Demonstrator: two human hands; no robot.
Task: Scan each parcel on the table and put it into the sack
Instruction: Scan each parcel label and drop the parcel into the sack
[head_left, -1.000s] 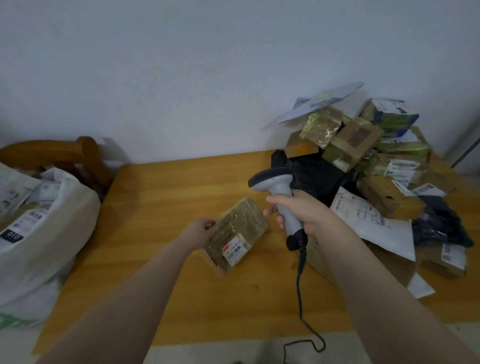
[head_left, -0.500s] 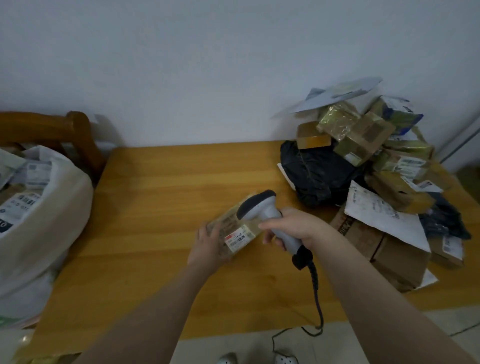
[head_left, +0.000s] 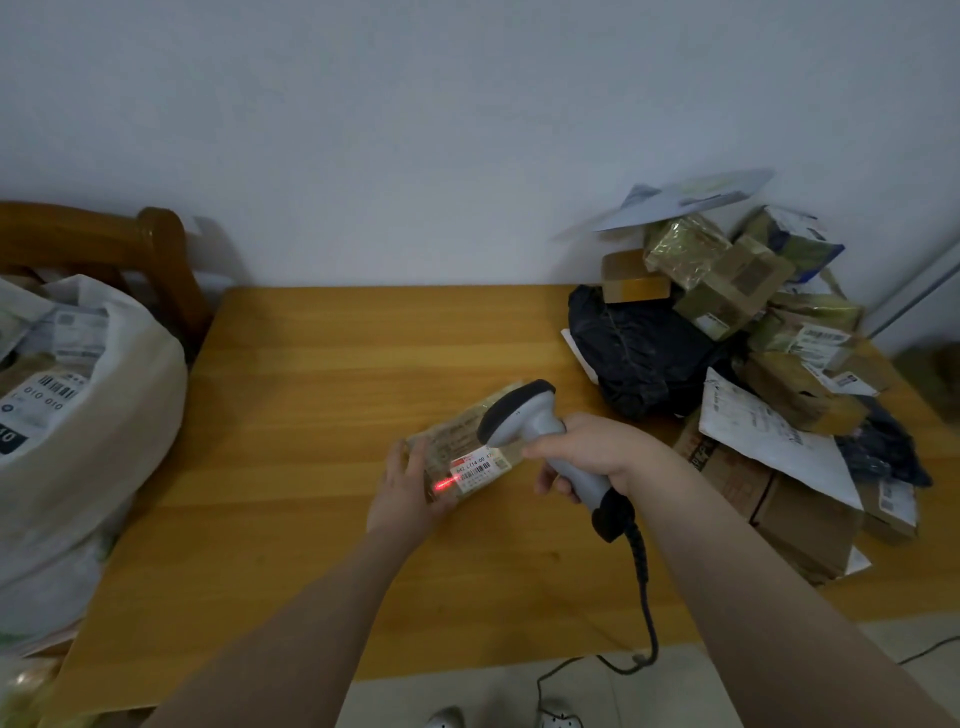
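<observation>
A small brown taped parcel (head_left: 457, 441) with a white barcode label lies on the wooden table (head_left: 311, 374) near its middle. My left hand (head_left: 405, 486) holds the parcel's near left end. My right hand (head_left: 592, 452) grips a grey handheld scanner (head_left: 524, 415), its dark head just above the parcel's right part. A red scan line glows on the label's left edge. The white sack (head_left: 88, 426) stands at the far left, with labelled parcels showing in its mouth.
A heap of parcels (head_left: 737, 332) covers the table's right side: a black bag, brown boxes, white mailers. A wooden chair back (head_left: 156, 249) rises behind the sack. The scanner cable (head_left: 644, 587) hangs over the table's front edge to the floor.
The parcel came down from a lifted tilt onto the table. The scanner moved left over it, and the red scan line is now lit on the label.
</observation>
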